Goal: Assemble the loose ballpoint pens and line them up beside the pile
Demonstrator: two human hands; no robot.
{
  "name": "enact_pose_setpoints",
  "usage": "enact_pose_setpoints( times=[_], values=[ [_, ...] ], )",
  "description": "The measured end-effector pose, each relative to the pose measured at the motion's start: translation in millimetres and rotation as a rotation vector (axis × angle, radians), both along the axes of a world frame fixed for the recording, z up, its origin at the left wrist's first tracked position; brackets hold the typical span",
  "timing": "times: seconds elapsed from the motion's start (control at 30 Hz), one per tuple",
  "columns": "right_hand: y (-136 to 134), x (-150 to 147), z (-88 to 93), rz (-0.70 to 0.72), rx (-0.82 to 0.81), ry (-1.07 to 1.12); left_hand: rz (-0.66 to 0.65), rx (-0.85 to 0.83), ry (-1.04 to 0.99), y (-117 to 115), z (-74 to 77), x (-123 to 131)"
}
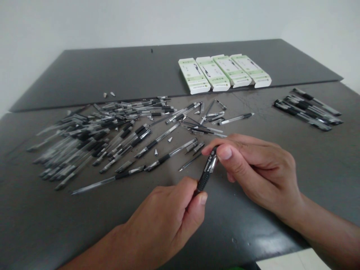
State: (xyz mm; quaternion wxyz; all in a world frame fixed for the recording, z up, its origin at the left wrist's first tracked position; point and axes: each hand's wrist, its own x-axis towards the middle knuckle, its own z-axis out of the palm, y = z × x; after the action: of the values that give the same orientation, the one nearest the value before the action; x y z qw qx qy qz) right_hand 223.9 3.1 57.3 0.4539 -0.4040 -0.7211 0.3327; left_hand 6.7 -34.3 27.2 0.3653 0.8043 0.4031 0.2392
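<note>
A black pen (207,170) is held tilted between both hands above the near part of the table. My left hand (176,213) is closed around its lower part, thumb pressed against the index finger. At the upper end, my right hand (258,168) pinches the capped tip between thumb and index finger. White lettering and a metallic clip show on the black cap. The pen's lower end is hidden inside my left hand. Just beyond my hands lie a thin refill (191,162) and loose pen caps (198,147).
Many loose pens and parts form a heap (92,138) on the left. Small white cone tips (156,152) lie among them. Several capped pens (306,108) are grouped at right. Green-and-white boxes (194,77) lie side by side on the dark raised board (126,75) at the back.
</note>
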Motion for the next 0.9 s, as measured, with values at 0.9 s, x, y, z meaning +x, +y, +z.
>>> enact_pose_setpoints(
  times=[0.9],
  values=[
    [43.9, 190.2, -7.8, -0.528, -0.078, -0.538, 0.264, 0.080, -0.251, 3.8, -0.2, -7.0]
  ],
)
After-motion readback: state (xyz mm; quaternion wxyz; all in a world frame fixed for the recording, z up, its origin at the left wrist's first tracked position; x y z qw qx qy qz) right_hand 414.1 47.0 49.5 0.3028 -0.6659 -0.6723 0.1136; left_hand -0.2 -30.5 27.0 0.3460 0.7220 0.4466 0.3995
